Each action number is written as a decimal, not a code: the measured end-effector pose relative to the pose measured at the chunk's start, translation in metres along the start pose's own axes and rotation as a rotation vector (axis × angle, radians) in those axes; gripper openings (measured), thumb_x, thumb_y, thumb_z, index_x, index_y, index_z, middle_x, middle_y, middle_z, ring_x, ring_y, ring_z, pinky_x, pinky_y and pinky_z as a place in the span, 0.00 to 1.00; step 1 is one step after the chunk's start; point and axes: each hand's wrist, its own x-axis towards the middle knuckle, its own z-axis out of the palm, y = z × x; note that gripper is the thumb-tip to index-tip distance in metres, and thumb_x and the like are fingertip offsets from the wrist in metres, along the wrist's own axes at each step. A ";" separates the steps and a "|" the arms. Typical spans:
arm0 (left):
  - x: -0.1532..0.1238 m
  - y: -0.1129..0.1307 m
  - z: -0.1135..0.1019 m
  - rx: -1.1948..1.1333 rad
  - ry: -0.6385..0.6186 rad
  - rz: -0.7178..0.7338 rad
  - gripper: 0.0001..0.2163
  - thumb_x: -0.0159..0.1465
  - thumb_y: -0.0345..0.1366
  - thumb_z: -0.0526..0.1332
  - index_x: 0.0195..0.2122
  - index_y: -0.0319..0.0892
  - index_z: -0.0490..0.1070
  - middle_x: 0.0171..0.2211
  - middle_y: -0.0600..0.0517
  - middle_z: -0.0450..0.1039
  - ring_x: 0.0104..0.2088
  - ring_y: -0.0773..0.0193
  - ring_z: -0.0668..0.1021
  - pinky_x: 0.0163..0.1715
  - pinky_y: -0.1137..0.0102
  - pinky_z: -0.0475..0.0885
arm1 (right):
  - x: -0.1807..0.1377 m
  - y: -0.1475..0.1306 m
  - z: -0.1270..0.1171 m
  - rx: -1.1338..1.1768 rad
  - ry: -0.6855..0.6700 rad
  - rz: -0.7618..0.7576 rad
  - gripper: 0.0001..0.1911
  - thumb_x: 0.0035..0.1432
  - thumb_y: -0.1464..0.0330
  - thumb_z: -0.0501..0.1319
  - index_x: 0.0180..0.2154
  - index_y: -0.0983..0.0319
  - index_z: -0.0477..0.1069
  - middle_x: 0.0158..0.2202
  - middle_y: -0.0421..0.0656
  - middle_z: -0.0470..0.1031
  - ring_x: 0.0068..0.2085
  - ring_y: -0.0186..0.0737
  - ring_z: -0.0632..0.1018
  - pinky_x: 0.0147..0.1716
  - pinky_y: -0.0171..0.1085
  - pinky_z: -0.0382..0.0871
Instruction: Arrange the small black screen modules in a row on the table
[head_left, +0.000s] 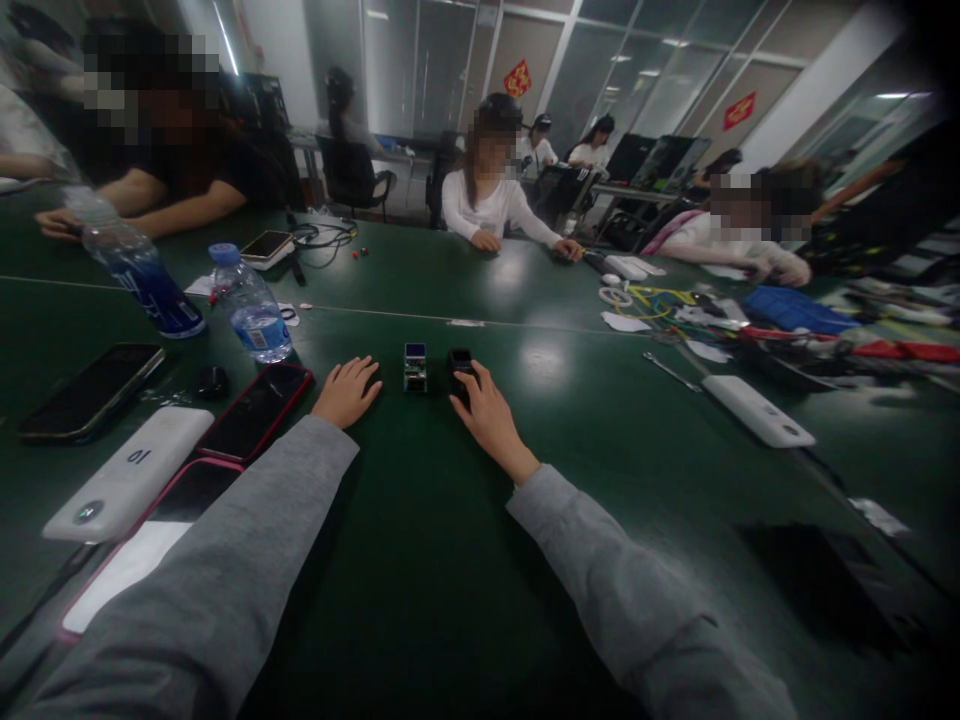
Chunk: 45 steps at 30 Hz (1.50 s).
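Observation:
My left hand [347, 391] lies flat on the green table, fingers stretched out, with nothing in it. Just to its right stands a small circuit board module [415, 368] with a little dark-blue screen on top and bare components below; neither hand touches it. My right hand [486, 412] has its thumb and fingers around the near right part of a small black device [459, 357] with a dark screen. The fingers cover the lower part of that device.
Bottles [259, 315], phones [255, 412] and a white power bank [131, 475] crowd the left. To the right lie another power bank [757, 410], a wrench [670, 370], cables and a blue tray [799, 308]. Several people sit around, one person [487, 200] straight across the table.

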 end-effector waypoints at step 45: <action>0.001 -0.004 0.004 -0.001 0.012 0.015 0.25 0.77 0.47 0.47 0.71 0.44 0.62 0.73 0.44 0.59 0.72 0.50 0.62 0.71 0.49 0.57 | 0.004 0.027 0.008 0.287 0.175 0.250 0.30 0.68 0.54 0.61 0.63 0.65 0.68 0.55 0.57 0.71 0.58 0.58 0.71 0.61 0.59 0.68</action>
